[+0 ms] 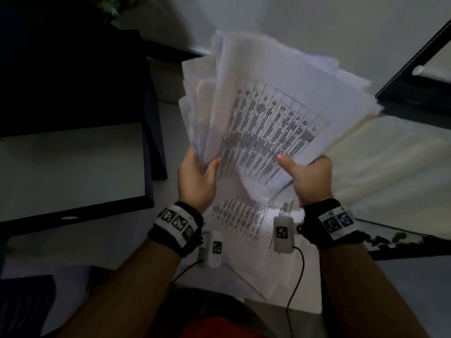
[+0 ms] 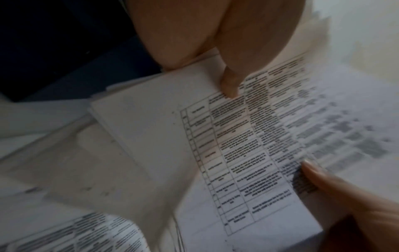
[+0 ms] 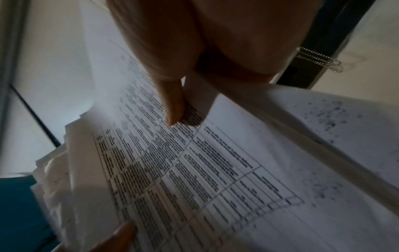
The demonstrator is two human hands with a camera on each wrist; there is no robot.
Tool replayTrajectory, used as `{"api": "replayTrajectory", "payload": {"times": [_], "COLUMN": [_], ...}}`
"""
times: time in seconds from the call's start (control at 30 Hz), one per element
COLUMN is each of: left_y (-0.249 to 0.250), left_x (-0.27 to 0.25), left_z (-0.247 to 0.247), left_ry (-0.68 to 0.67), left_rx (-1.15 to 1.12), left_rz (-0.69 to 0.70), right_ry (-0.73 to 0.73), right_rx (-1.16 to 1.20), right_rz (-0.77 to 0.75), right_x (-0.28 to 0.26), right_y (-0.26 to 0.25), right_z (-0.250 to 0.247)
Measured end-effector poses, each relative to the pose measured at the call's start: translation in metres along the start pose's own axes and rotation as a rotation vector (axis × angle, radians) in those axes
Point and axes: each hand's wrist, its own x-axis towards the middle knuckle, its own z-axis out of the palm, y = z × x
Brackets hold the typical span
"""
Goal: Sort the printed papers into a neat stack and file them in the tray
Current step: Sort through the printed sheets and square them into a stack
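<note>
A thick, fanned bundle of printed papers (image 1: 263, 113) is held up above the desk, its top sheet showing a printed table. My left hand (image 1: 197, 176) grips the bundle's lower left corner, thumb on top of the sheet (image 2: 231, 85). My right hand (image 1: 310, 176) grips the lower right corner, thumb pressed on the printed table (image 3: 175, 109). The sheets' far edges are uneven and splayed. More printed papers (image 1: 239, 220) lie loose on the desk under my wrists. A dark-framed tray (image 1: 73, 167) with a pale bottom sits at the left.
A dark box or stand (image 1: 73, 69) rises behind the tray. A dark window frame (image 1: 415, 52) with a bead chain (image 3: 319, 59) runs at the right, above a pale cloth (image 1: 390, 167). Cables (image 1: 295, 284) trail from the wrist cameras over the desk's near edge.
</note>
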Motion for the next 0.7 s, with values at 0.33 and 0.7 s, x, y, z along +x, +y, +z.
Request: {"api": "replayTrajectory", "payload": {"times": [0.33, 0.7], "left_y": [-0.015, -0.025], "left_x": [0.007, 0.006], "left_z": [-0.004, 0.0], "left_ry": [-0.119, -0.063], "left_rx": [-0.148, -0.044], "left_rz": [-0.254, -0.17], "right_ry": [0.035, 0.082], "right_rx": [-0.02, -0.114], "right_rz": [-0.007, 0.069], "right_x": [-0.024, -0.033], "right_y": [0.006, 0.015], "right_z": [0.008, 0.015]}}
